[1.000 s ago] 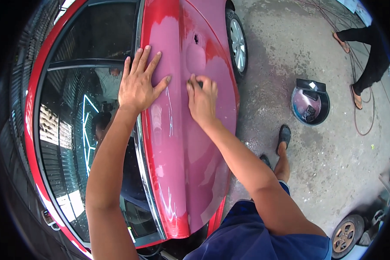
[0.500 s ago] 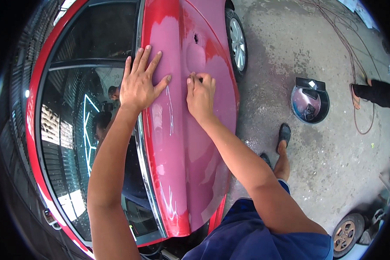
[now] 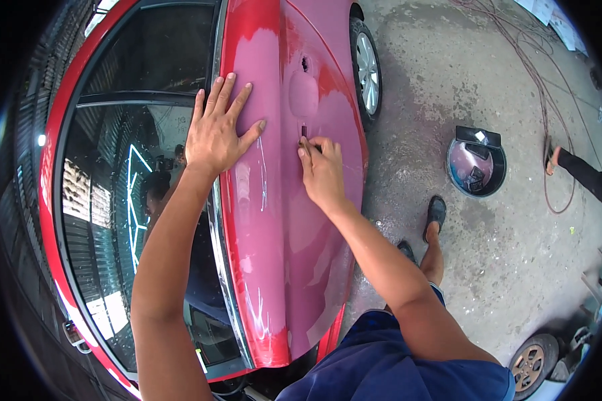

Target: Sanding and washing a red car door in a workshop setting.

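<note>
A red car door (image 3: 264,240) with dull pink patches fills the middle of the view. My left hand (image 3: 217,137) lies flat and spread on its upper edge, beside the window glass (image 3: 127,167). Lower on the panel, to the right of the crease, my right hand (image 3: 323,167) is closed with its fingertips pressed to the surface. The dark edge of a thin piece (image 3: 304,142) shows at those fingertips, but the fingers cover the rest. Just beyond them are a small dark slot (image 3: 304,131), the handle recess (image 3: 304,93) and a jagged hole (image 3: 305,64).
A round black bucket (image 3: 501,175) of cloudy liquid stands on the concrete floor (image 3: 408,160), dark flat pieces in it and a black tray-like thing (image 3: 478,136) across its rim. Hoses (image 3: 548,113) trail at the right, near another person's foot (image 3: 553,160). A loose wheel (image 3: 534,364) lies lower right.
My right hand has slid down the panel toward me and slightly right, uncovering the small slot. My left hand stays on the door. The other person's foot has shifted.
</note>
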`<state>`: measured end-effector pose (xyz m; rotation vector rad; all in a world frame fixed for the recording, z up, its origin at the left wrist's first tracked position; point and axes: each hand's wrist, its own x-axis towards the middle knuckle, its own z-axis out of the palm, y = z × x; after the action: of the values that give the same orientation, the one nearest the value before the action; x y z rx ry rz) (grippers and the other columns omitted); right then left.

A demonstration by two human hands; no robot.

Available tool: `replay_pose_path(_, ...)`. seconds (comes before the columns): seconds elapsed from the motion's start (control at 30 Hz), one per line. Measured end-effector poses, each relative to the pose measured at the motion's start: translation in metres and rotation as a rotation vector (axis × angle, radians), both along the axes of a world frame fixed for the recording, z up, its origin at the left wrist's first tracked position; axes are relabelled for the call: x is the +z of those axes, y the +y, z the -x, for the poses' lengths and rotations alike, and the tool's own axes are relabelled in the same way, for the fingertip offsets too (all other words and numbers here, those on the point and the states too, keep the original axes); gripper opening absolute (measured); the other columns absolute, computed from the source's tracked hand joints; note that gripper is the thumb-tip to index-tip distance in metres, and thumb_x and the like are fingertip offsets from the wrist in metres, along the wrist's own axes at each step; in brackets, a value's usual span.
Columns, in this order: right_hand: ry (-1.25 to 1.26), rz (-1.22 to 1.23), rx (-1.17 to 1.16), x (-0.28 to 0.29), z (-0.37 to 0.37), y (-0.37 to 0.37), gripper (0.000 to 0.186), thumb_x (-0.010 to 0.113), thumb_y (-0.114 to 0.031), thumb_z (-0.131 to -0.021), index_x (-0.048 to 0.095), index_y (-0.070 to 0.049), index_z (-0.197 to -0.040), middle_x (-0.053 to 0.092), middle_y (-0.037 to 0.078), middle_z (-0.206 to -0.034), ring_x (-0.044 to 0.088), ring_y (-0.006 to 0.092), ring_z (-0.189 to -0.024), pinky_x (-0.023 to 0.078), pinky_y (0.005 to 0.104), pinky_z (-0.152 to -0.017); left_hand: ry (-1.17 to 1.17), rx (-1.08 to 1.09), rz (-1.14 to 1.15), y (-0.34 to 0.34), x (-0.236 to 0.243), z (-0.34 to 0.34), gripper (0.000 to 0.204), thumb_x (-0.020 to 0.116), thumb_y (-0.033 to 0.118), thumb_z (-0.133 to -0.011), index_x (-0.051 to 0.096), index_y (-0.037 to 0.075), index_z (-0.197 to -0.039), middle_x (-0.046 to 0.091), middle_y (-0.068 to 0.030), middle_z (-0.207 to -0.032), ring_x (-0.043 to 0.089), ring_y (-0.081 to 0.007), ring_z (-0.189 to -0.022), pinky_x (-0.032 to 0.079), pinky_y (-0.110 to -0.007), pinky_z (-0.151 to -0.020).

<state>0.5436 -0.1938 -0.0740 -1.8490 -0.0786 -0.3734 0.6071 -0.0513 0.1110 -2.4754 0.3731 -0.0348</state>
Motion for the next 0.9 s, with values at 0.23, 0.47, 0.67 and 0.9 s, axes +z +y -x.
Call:
replay_pose_path(0.23, 0.013, -0.089, 0.0, 0.009, 0.008, 0.001, 0.028, 0.06, -0.016, -0.101, 0.072, 0.003, -0.117, 0.061, 0.013, -0.107, 0.054, 0.0322, -0.096, 0.045, 0.0435, -0.087, 0.02, -0.007, 0.031, -0.004, -0.003, 0.003, 0.076, 0.048, 0.066, -0.098, 0.036, 0.024, -0.16, 0.024, -0.0069, -0.17, 0.019, -0.0239, -0.158, 0.013, -0.047, -0.13)
replay_pose_path(0.47, -0.048, -0.033, -0.04, 0.007, -0.03, 0.006, 0.027, 0.061, -0.018, -0.101, 0.073, 0.002, -0.115, 0.061, 0.013, -0.109, 0.054, 0.0318, -0.097, 0.044, 0.0424, -0.087, 0.007, -0.022, 0.028, -0.009, -0.002, -0.003, 0.077, 0.048, 0.066, -0.098, 0.036, 0.024, -0.16, 0.024, -0.0065, -0.17, 0.018, -0.0237, -0.158, 0.013, -0.047, -0.13)
replay_pose_path(0.67, -0.027, -0.052, -0.103, 0.008, -0.019, 0.018, 0.031, 0.065, -0.013, -0.097, 0.07, 0.005, -0.121, 0.057, 0.013, -0.109, 0.052, 0.0316, -0.099, 0.043, 0.0437, -0.089, -0.003, -0.02, 0.019, -0.005, -0.002, 0.001, 0.077, 0.049, 0.066, -0.097, 0.036, 0.024, -0.16, 0.024, -0.0067, -0.17, 0.019, -0.0235, -0.158, 0.013, -0.047, -0.13)
replay_pose_path(0.9, 0.048, 0.015, -0.179, 0.018, -0.026, 0.025, 0.032, 0.063, -0.013, -0.098, 0.068, 0.006, -0.123, 0.058, 0.015, -0.109, 0.053, 0.0337, -0.099, 0.044, 0.0445, -0.088, 0.011, -0.029, 0.024, -0.005, -0.004, -0.001, 0.078, 0.048, 0.067, -0.097, 0.037, 0.023, -0.16, 0.026, -0.0078, -0.169, 0.019, -0.0241, -0.157, 0.012, -0.047, -0.13)
